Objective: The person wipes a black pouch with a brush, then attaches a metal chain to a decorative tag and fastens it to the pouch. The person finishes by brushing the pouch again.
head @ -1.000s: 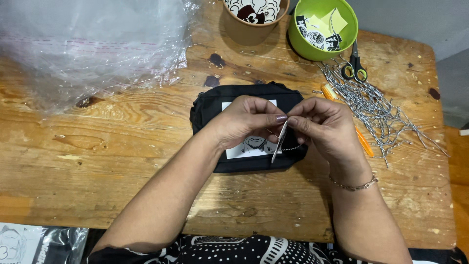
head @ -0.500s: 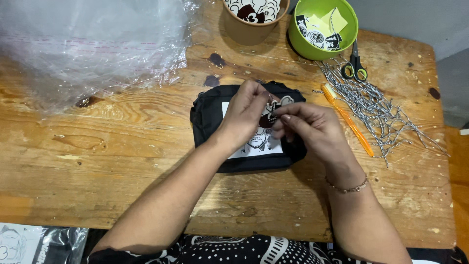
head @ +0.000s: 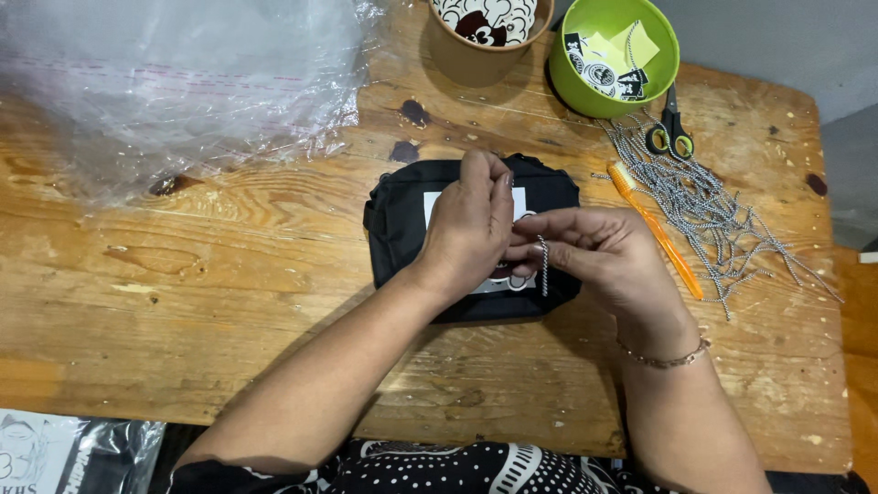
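**Two hands work a short cord over a black pouch**

In the middle of the frame we see a flat black fabric pouch with a white printed patch (head: 402,215) lying on the worn wooden table (head: 183,302). Both hands are above it and hide most of the patch.

The left hand (head: 468,229) comes from the lower left, with its fingers bent and closed together over the centre of the pouch. It seems to pinch something small at the fingertips, but we cannot tell what it is, because the fingers cover it. The right hand (head: 604,256) comes from the lower right and meets the left hand. Its fingers grasp a short black-and-white twisted cord (head: 542,265), which hangs down straight just beside the left fingertips. A thin metal bracelet (head: 666,359) is on the right wrist.

At the right of the frame lies a loose pile of similar black-and-white cords (head: 704,206), and on it, near the pouch, a long orange plastic tool (head: 663,240). Small scissors with green and black handles (head: 672,133) lie above the pile. In the upper right stands a green round bowl with small printed tags (head: 572,78), and just beside it to the left a brown paper cup with stickers (head: 457,59). A heap of clear plastic bags (head: 174,82) fills the upper left.
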